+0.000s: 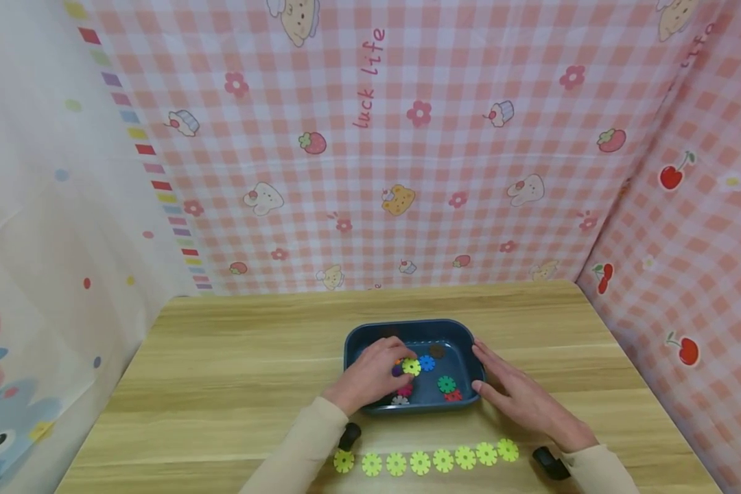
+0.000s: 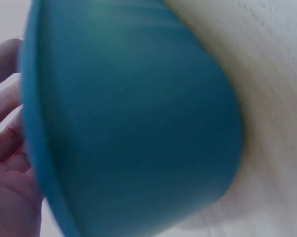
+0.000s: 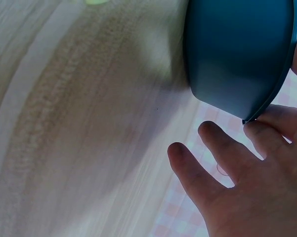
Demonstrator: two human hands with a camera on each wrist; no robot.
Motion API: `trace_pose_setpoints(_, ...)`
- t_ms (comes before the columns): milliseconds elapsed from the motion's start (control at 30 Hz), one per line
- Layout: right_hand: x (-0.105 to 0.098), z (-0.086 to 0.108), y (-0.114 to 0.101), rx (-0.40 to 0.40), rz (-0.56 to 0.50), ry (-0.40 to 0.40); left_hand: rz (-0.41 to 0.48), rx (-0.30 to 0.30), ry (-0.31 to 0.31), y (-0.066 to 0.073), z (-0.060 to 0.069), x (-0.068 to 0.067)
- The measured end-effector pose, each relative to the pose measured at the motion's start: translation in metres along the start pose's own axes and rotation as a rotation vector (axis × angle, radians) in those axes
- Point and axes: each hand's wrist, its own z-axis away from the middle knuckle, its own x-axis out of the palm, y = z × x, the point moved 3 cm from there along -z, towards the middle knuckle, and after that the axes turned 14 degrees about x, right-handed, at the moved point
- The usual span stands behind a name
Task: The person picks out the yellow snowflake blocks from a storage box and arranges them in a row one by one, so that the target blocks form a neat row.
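Note:
A dark blue plastic box [image 1: 429,407] stands on the table with several notched plastic discs in it. My left hand [image 1: 375,374] reaches over its left side, and its finger and thumb pinch a yellow-green disc [image 1: 412,366] low inside. Close by lie a blue disc [image 1: 427,363], a magenta disc [image 1: 404,390] and a grey disc [image 1: 400,400]. In the left wrist view the box wall [image 2: 138,118] hides the fingertips. My right hand [image 1: 519,392], fingers spread and fairly straight, touches the box's right rim; the right wrist view shows this hand [image 3: 257,173] at the rim too.
Several yellow-green discs [image 1: 420,462] form a row on the wooden table [image 1: 222,384] in front of the box. Within the box are also a green disc [image 1: 447,383], a red disc [image 1: 453,396] and a brown disc [image 1: 436,351]. A checked cloth [image 1: 370,171] hangs behind.

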Motion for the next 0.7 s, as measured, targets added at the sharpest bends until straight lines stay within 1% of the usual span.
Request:
trace_pose_setpoints(100, 0.0, 0.0, 0.0, 0.001, 0.002, -0.003, -0.001, 0.004, 0.014, 0.001, 0.006, -0.005)
trace_pose_setpoints(267, 0.0, 0.001, -0.001, -0.002, 0.012, 0.001, -0.012, 0.036, 0.059, 0.001, 0.016, -0.013)
trace_pose_setpoints(333, 0.0, 0.001, -0.001, -0.005, 0.012, 0.004, -0.015, 0.039, 0.069, 0.001, 0.021, -0.016)
trace_pose_setpoints(533, 0.0, 0.001, -0.001, -0.013, 0.022, 0.012, -0.002, 0.019, 0.082, 0.001, 0.035, -0.027)
trace_pose_setpoints(700, -0.001, 0.001, -0.002, -0.017, 0.018, 0.015, -0.008, 0.046, 0.112, 0.001, 0.044, -0.035)
